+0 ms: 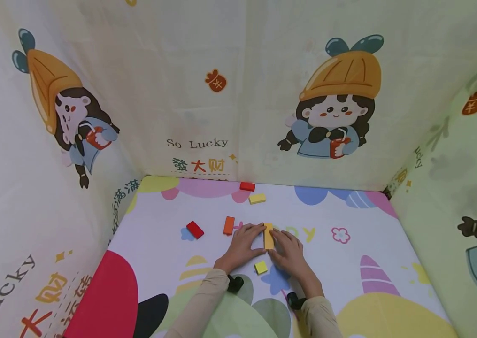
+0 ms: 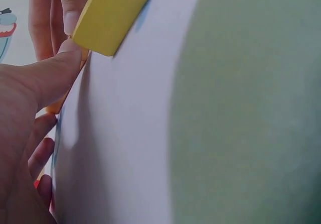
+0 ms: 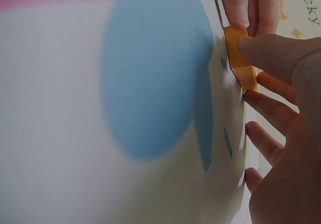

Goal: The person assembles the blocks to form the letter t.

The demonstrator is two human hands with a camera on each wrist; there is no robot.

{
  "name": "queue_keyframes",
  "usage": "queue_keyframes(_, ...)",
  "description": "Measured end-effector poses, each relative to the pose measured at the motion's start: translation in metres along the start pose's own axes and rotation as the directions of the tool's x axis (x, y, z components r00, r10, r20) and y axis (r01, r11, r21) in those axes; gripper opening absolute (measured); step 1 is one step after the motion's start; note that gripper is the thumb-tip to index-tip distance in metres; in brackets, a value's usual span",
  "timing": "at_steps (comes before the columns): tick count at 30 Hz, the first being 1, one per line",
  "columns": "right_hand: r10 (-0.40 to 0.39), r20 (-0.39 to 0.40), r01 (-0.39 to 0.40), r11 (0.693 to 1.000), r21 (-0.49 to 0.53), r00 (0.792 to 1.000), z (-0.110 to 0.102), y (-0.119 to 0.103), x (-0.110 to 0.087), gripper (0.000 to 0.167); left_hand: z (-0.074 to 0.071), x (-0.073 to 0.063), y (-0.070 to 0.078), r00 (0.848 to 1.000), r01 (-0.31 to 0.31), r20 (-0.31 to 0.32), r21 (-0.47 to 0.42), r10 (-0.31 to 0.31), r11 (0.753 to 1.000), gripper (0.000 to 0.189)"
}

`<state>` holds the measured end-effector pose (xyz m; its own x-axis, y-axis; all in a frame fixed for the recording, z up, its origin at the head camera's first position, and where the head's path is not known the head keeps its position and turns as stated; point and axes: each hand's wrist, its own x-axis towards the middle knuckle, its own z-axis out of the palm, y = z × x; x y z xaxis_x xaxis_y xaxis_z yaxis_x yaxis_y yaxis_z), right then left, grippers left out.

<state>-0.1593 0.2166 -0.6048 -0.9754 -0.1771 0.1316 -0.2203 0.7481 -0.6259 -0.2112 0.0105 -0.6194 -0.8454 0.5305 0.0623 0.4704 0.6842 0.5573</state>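
Observation:
An orange-yellow block [image 1: 268, 237] lies lengthwise on the printed mat between both hands. My left hand [image 1: 244, 245] pinches it from the left, index finger near the far end and thumb by the near end. From the right, my right hand [image 1: 291, 252] pinches the same block with thumb and index finger. In the right wrist view the thumb presses the end of the orange-yellow block [image 3: 235, 45], with the other fingers spread on the mat. A small yellow block [image 1: 261, 267] sits just nearer than the hands; it looms large in the left wrist view.
Left of the hands lie an orange block [image 1: 228, 226] and a red block [image 1: 195, 229]. Farther back are a pale yellow block [image 1: 257, 199] and another red block [image 1: 247, 186] at the mat's rear edge. Printed cloth walls [image 1: 264, 94] enclose the back and sides.

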Motion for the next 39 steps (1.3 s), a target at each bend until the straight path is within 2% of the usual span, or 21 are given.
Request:
queue_keyframes(8, 0.020, 0.008, -0.020, 0.999, -0.036, 1.000, 0.000, -0.001, 0.002, 0.063, 0.003, 0.001, -0.002, 1.000, -0.015, -0.017, 0.011, 0.015, 1.000, 0.077)
queue_keyframes(21, 0.036, 0.003, -0.036, 0.998, -0.045, 0.999, 0.000, -0.005, 0.006, 0.063, 0.000, 0.002, 0.003, 1.000, 0.020, 0.003, 0.028, -0.020, 0.999, 0.075)
queue_keyframes(29, 0.035, -0.026, -0.036, 0.998, -0.045, 0.999, 0.000, -0.003, 0.007, 0.061, -0.007, -0.003, 0.007, 1.000, 0.007, -0.019, 0.044, -0.006, 0.999, 0.062)
queue_keyframes(34, 0.006, -0.065, -0.009, 0.999, -0.045, 0.998, 0.002, 0.000, 0.006, 0.059, -0.015, -0.007, 0.005, 0.996, -0.002, -0.083, 0.113, 0.012, 0.994, 0.042)
queue_keyframes(39, 0.000, -0.084, -0.002, 1.000, -0.020, 0.997, 0.003, 0.001, 0.005, 0.059, -0.027, -0.015, 0.002, 0.982, -0.019, -0.185, 0.105, 0.038, 0.994, 0.028)
